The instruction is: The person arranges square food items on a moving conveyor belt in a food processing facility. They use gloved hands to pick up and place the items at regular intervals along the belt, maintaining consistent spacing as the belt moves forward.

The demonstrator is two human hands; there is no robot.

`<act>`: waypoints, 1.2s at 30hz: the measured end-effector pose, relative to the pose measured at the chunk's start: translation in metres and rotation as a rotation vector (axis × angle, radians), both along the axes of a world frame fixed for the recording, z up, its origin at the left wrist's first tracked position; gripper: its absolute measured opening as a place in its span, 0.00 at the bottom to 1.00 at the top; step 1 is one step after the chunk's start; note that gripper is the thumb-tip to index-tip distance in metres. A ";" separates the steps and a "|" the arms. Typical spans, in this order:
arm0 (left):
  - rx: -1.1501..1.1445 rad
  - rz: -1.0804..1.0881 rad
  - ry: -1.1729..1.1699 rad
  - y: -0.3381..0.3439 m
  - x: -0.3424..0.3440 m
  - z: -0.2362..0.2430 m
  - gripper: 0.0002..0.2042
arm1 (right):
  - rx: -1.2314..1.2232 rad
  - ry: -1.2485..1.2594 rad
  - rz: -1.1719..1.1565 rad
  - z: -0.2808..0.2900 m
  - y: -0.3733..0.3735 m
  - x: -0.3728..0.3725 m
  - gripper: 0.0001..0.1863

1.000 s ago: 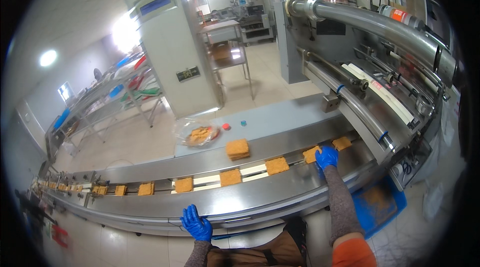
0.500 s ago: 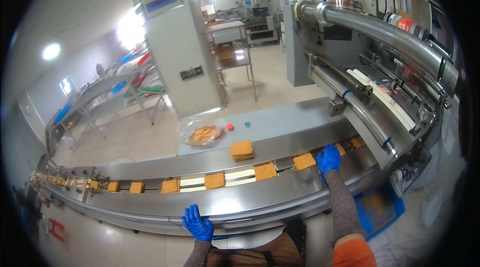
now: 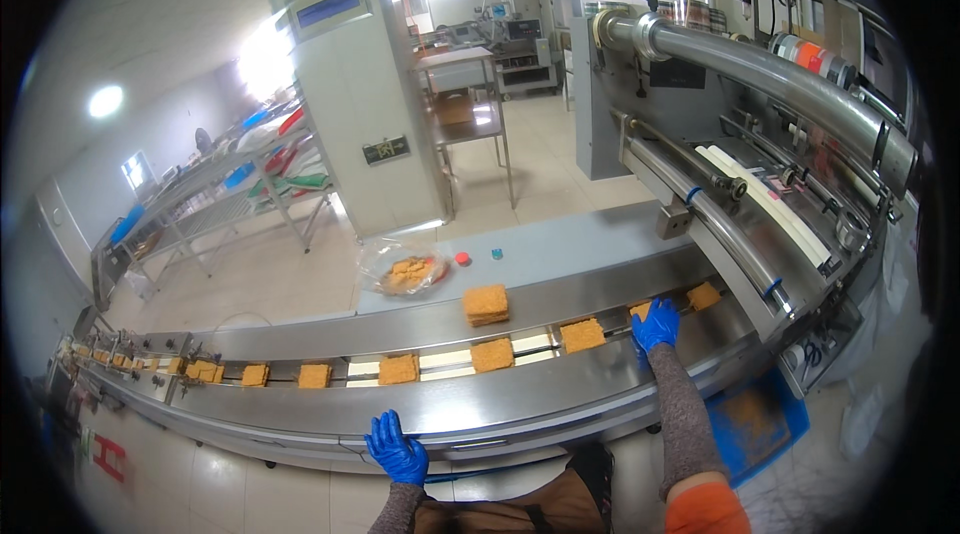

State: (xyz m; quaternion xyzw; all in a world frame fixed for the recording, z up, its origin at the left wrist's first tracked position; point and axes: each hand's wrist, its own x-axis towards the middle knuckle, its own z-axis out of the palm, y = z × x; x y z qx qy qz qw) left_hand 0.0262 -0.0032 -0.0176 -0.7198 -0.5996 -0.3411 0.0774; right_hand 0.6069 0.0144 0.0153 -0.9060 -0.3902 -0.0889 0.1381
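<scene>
Orange snack square (image 3: 638, 311) sits at the fingertips of your right hand (image 3: 656, 325); I can't tell if they pinch it. More squares (image 3: 492, 355) line up on both sides of those fingers. Your left hand (image 3: 398, 447) has straight, empty fingers by the metal table (image 3: 440, 402). Farther off, left of your right fingers, sit a stack (image 3: 486, 305) and a clear bag (image 3: 376, 260).

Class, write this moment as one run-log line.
left hand: open, at near edge of conveyor; right hand: over golden square, grip unclear; stack of squares: conveyor's far side; clear bag: beyond conveyor
</scene>
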 end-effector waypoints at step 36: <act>0.021 0.036 0.032 -0.002 -0.003 -0.007 0.38 | -0.149 0.020 -0.180 0.032 -0.018 0.021 0.49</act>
